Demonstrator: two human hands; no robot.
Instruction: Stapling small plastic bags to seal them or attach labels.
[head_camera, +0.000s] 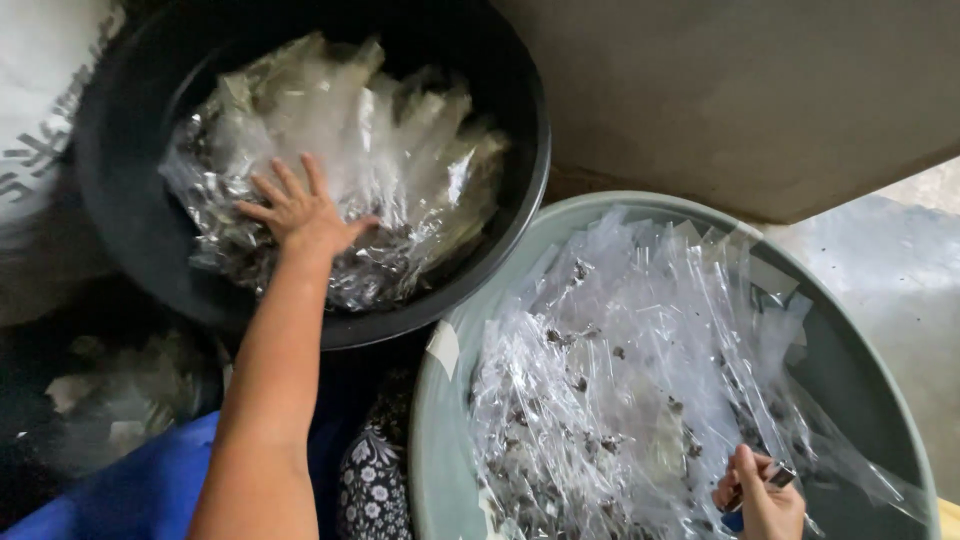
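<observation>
Black basin (500, 230), grey-green basin (440, 440), clear dark-flecked plastic bags (620, 380), blue floral-patterned cloth (370, 490).

The left hand (300, 212) lies flat on the bags (340, 150) heaped in the far basin (120, 200). To the right of that hand and nearer the person sits a second basin (440, 430), its rim just beside the first, with more bags (620, 370) piled inside. The right hand (762, 497) rests on that pile's near edge, closed around a small tool (775, 477). Behind both basins lies a slab (740, 100).
</observation>
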